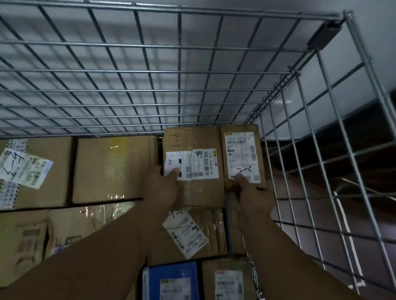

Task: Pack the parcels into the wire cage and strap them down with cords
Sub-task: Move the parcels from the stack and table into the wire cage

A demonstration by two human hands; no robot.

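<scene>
The wire cage [203,8] fills the frame, its back grid across the top and its right-hand grid running down the right side. Parcels are packed on its floor through the lower half of the picture. Both arms reach in from the bottom edge toward the far right corner of the cage, where two brown parcels lie side by side and touching. The left hand [163,185] grips the near left corner of the wide parcel [193,137], which has "4-3" written on its top. The thumb is pressed flat on the white label, and the other fingers are curled out of sight round the edge. The right hand [253,197] holds the near end of the narrow parcel [243,134], whose label is marked "2-3". Its thumb lies on the lower edge of that label and its fingers are hidden underneath. The narrow parcel sits close against the right-hand grid. Left of the wide parcel lies a large plain box [112,169], and further left, at the frame's edge, a labelled box [47,185] with a crooked white sticker. Below them, at lower left, are taped cartons [9,241]. Between the forearms a flat parcel [212,226] with a tilted label lies under the held ones. At the bottom centre, a blue box [171,268] sits beside a brown box [230,263].
</scene>
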